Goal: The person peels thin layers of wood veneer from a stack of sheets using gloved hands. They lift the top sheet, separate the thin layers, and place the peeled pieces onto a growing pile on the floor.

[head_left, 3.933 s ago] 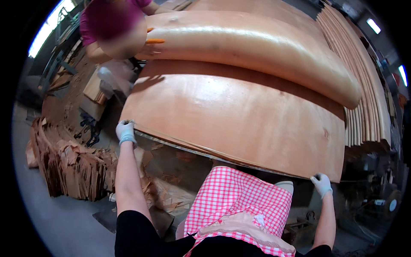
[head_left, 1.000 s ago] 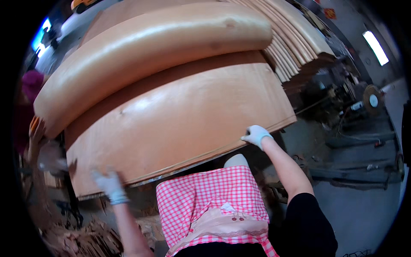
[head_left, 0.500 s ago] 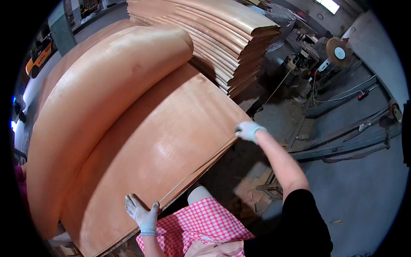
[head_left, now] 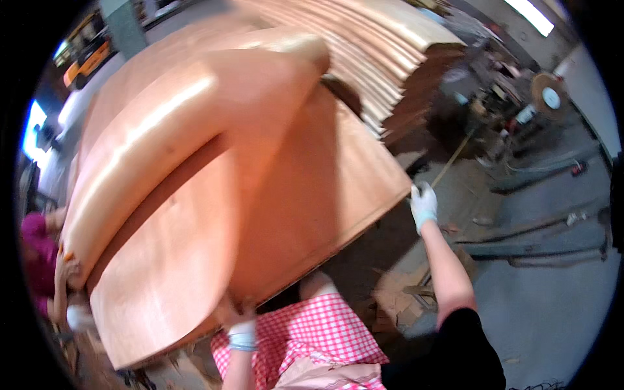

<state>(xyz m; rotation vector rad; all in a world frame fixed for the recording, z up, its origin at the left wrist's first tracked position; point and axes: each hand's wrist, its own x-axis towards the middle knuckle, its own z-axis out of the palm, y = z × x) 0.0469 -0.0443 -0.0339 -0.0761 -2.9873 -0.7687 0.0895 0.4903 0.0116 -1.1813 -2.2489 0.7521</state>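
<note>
A broad, thin wood veneer sheet [head_left: 292, 234] lies over a flat stack in front of me. My right hand [head_left: 424, 207], in a white glove, pinches at its right corner. My left hand [head_left: 239, 320], gloved with a pale blue cuff, is at the near edge beside a raised, curved flap [head_left: 175, 260] of veneer. Motion smears its fingers, and the flap partly hides them. Beyond the flap, a large rolled-over fold of veneer [head_left: 149, 140] arches across the stack.
At the left edge a co-worker in a magenta top [head_left: 40, 250] has hands at the veneer's far-left end. A tall stack of wavy veneer sheets [head_left: 383, 58] stands behind. Machinery with a round reel [head_left: 547, 96] is at right. Wood scraps [head_left: 396, 302] litter the floor below.
A flap of veneer has risen and curved across the middle. My left hand has gone from lying spread on the sheet to its near edge. The view has shifted, and the co-worker shows more.
</note>
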